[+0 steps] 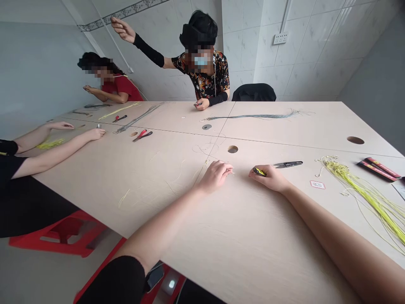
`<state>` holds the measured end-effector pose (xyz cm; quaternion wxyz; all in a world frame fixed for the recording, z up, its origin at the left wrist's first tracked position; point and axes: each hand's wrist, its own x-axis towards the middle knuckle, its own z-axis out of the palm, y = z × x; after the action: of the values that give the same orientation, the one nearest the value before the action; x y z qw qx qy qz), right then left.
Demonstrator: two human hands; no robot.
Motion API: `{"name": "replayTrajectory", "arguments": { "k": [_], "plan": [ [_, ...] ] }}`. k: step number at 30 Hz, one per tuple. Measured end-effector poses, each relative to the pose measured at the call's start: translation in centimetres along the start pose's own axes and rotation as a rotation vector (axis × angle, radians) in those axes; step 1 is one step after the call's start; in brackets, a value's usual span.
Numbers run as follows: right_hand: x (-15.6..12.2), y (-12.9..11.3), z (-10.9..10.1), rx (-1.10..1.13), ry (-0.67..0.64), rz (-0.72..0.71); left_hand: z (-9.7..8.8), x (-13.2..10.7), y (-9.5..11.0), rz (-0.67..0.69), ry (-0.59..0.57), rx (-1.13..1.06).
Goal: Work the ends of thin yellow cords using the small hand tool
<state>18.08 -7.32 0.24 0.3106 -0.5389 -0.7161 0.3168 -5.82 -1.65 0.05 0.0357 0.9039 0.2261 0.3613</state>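
Left hand (215,176) curled and low on the desk (202,257), fingertips pinched together at the end of a thin pale cord (205,164); any actual grip too small to tell. Right hand (269,177) just apart from it, fingers closed around a small yellow-and-black tool (258,171), tip pointing toward the left hand. Black-handled snips (288,164) lying just beyond the right hand, untouched. Bundle of yellow-green cords (357,194) spread well to the right.

Tiled workroom (303,42) — worktable (253,261), pliers (142,136), yellow cords (357,190)
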Motion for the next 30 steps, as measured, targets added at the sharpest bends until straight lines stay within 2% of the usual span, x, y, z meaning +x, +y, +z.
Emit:
{"name": "replayTrajectory", "arguments": {
  "k": [7, 12, 23, 26, 30],
  "plan": [
    [-0.6, -2.2, 1.1, 0.137, 0.120, 0.031, 0.5, 0.1, 1.1, 0.076, -0.032, -0.047],
    [-0.4, -2.6, 2.4, 0.187, 0.008, -0.019, 0.5, 0.1, 1.2, 0.102, 0.000, -0.070],
    [-0.1, -2.4, 2.8, 0.141, -0.007, -0.103, 0.6, 0.1, 1.3, 0.028, -0.099, -0.123],
    [-0.2, -2.6, 2.8, 0.145, 0.034, -0.070, 0.3, 0.1, 1.7, -0.051, -0.112, -0.213],
    [-0.3, -3.3, 2.9, 0.168, 0.129, -0.012, 0.0, 0.3, 2.3, -0.251, -0.165, -0.402]
  ]
}}
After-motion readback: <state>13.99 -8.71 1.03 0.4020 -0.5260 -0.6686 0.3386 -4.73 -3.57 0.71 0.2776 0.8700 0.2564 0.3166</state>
